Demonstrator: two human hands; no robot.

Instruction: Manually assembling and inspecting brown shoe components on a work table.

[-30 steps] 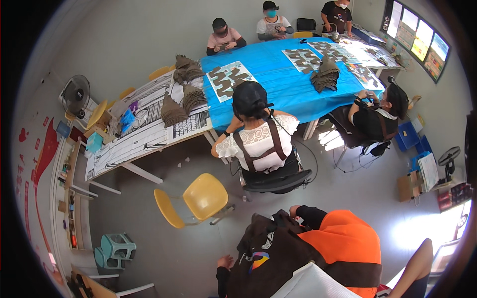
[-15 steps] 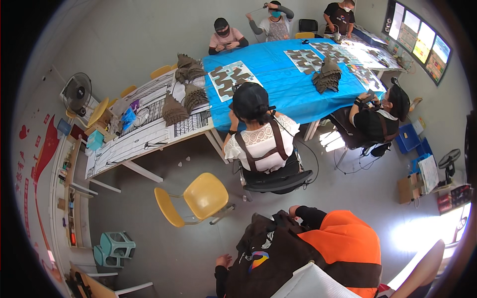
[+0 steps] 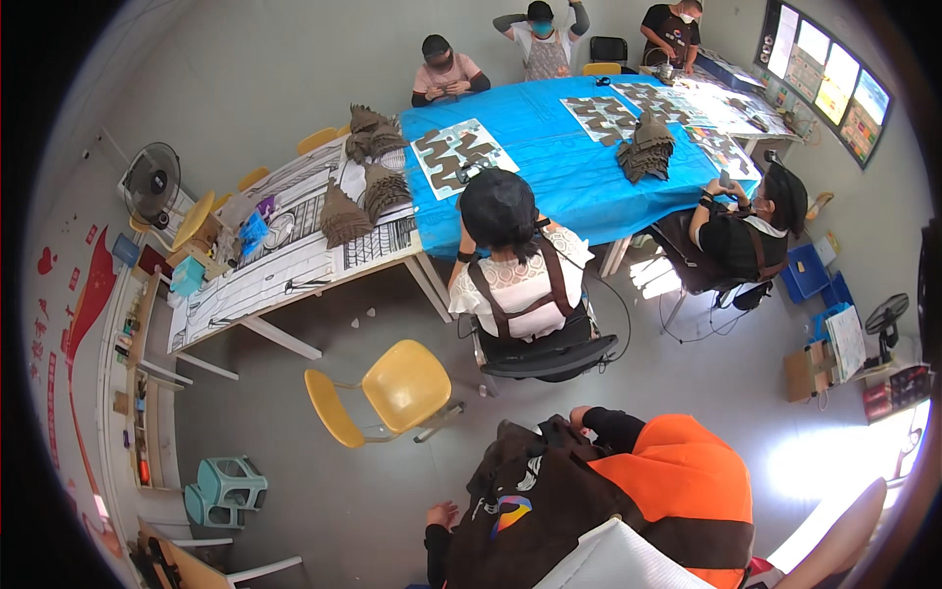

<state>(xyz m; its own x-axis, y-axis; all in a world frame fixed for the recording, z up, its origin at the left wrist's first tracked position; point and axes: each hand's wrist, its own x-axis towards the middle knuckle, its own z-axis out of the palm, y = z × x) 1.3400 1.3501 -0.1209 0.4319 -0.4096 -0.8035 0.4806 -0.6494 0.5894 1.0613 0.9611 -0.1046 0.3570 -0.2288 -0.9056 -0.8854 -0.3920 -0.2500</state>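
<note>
Changed since the earlier frame: at the far side, a worker in a blue mask (image 3: pixel 547 59) now has both elbows out and hands up at the head, and a seated worker in a white lace top (image 3: pixel 525 285) has tipped the head forward slightly. From left to right: a standing fan (image 3: pixel 152 185) is by the far left wall. A pair of green stools (image 3: pixel 228 491) occupies the near left floor. Beyond them, a black-and-white patterned table (image 3: pixel 231 306) bears stacks of dark brown pieces (image 3: pixel 343 221) at its right end. A yellow chair (image 3: pixel 405 388) stands left of the lace-topped worker. At the near edge, the left hand (image 3: pixel 444 515) lies at the left side of a dark brown garment (image 3: pixel 569 496), which fills the near centre beside orange cloth (image 3: pixel 687 461). Whether that hand is spread or pinching cannot be told. The right hand (image 3: pixel 581 420) is at the garment's far edge, its fingers partly hidden; its grip likewise cannot be told. Farther off, a blue cloth (image 3: pixel 549 162) carries printed sheets (image 3: pixel 479 137) and another dark brown stack (image 3: pixel 646 149). Right of these, a seated worker in black (image 3: pixel 770 226) holds a small grey item (image 3: pixel 724 180). Blue bins (image 3: pixel 807 270) stand against the right wall
</note>
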